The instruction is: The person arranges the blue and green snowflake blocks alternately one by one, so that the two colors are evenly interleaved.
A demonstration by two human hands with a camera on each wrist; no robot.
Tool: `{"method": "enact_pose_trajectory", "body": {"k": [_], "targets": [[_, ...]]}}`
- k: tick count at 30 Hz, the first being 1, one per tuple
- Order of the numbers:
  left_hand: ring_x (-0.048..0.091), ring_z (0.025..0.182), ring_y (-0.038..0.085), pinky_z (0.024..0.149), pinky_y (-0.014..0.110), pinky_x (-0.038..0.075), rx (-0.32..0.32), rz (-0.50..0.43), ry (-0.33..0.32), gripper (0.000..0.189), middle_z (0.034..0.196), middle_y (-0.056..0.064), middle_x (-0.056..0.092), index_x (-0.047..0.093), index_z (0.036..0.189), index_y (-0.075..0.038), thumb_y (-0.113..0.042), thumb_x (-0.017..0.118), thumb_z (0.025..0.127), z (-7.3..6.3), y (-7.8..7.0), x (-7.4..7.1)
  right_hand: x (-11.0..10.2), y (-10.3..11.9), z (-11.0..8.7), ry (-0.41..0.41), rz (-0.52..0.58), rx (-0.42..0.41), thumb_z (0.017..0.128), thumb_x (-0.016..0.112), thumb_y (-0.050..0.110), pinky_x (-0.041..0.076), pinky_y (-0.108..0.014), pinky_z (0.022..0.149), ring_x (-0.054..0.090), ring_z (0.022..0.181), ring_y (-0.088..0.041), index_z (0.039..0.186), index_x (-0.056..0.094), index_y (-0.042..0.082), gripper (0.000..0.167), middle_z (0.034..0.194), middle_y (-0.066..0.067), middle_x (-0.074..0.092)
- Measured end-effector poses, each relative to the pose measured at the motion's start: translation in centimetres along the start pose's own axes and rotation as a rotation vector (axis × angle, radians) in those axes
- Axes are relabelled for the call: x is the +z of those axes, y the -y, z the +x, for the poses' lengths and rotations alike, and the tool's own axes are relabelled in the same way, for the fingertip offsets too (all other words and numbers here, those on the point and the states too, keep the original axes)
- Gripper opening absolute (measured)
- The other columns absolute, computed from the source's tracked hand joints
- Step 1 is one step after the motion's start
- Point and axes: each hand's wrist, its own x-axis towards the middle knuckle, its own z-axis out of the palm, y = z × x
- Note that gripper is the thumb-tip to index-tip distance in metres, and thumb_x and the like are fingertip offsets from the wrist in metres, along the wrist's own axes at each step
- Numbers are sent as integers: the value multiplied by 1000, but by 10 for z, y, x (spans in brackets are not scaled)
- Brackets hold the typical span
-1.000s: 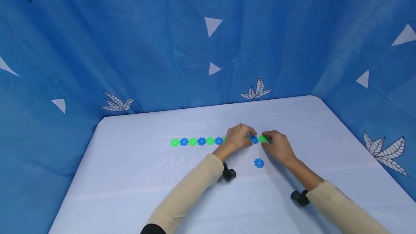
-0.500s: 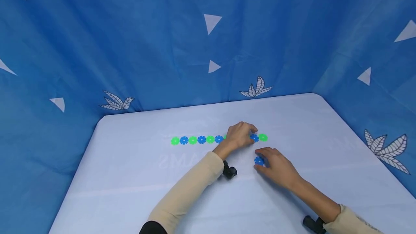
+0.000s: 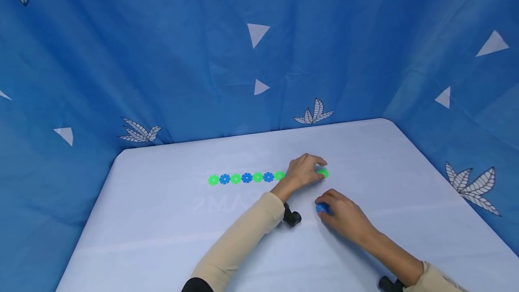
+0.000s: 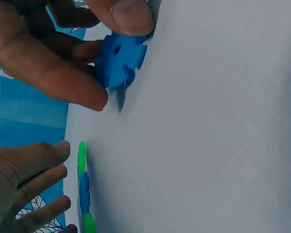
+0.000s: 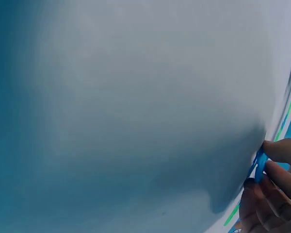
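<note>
My right hand (image 3: 344, 215) pinches a loose blue snowflake disc (image 3: 322, 207), with notched edges, between thumb and fingers. In the left wrist view that blue disc (image 4: 120, 58) is tilted on edge, near or against the white surface. A row of alternating green and blue snowflake discs (image 3: 247, 178) lies farther back; its right part is hidden behind my left hand (image 3: 303, 170). The left hand's thumb and forefinger stand apart near the green end disc (image 3: 323, 173). From the left wrist, its fingers look spread beside the row, gripping nothing.
The white tabletop (image 3: 154, 220) spreads out around both arms. A blue curtain (image 3: 194, 57) with white triangles and leaf prints hangs along its back and sides. Small black wrist cameras (image 3: 291, 217) sit below the sleeves.
My right hand has left the row's green end disc, come back toward me and grasped the loose blue disc, which now tilts. My left hand has shifted slightly right along the row.
</note>
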Motion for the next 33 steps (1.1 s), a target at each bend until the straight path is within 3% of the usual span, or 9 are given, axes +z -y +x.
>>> {"method": "enact_pose_trajectory", "body": {"k": [13, 18, 26, 33], "targets": [[58, 115, 9, 86, 30, 51, 9, 42, 14, 37, 123, -8, 67, 72, 122, -22, -21, 77, 85, 2, 0, 5, -8, -2, -14, 59, -60, -20, 77, 79, 9, 53, -40, 85, 63, 102, -21, 107, 73, 5, 31, 109, -2, 64], [58, 113, 9, 87, 30, 50, 7, 50, 11, 37, 122, -8, 67, 72, 121, -22, -24, 78, 85, 2, 0, 9, -11, -8, -14, 16, -46, 23, 78, 79, 9, 54, -42, 84, 65, 100, -22, 108, 73, 3, 31, 107, -4, 67], [59, 109, 10, 82, 30, 50, 13, 59, -6, 36, 120, -9, 68, 73, 120, -22, -28, 78, 85, 1, 1, 10, -15, -29, -1, -77, 59, 111, 81, 77, 7, 54, -50, 81, 65, 102, -34, 106, 72, 0, 27, 108, -14, 69], [60, 105, 10, 79, 29, 50, 16, 63, -10, 36, 118, -9, 69, 73, 120, -22, -26, 79, 85, 3, -1, 10, -17, -47, 21, -106, 46, 146, 82, 75, 4, 53, -54, 81, 65, 101, -41, 107, 71, -7, 27, 107, -24, 68]]}}
